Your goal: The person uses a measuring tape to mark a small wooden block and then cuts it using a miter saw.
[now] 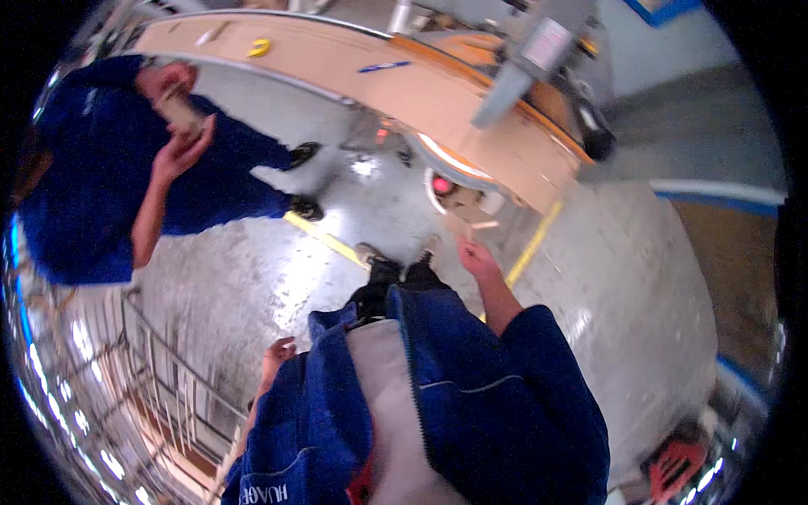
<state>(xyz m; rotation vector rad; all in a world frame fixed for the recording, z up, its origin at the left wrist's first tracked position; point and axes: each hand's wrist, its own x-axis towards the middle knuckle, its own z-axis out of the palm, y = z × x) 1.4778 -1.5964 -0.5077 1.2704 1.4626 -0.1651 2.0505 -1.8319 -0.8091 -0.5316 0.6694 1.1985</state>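
Note:
My right hand (480, 259) reaches forward past my feet, its fingers closed on a small thin brown piece (459, 225), perhaps wood or cardboard. Just beyond it, under the table's edge, stands a round white-rimmed bin (432, 195) with brown scraps and a round red thing (441, 184) in it. A short pale strip (485, 225) shows at the fingertips; I cannot tell whether it is held. My left hand (278, 355) hangs low beside my blue jacket, fingers loosely bent and apart, with nothing seen in it.
A long brown-topped table (454, 109) curves across the front, bearing a yellow tape measure (259, 48), a blue pen (384, 66) and a grey machine arm (526, 63). At left a person in blue (93, 177) holds a brown block (181, 111). A metal rack (168, 379) stands lower left.

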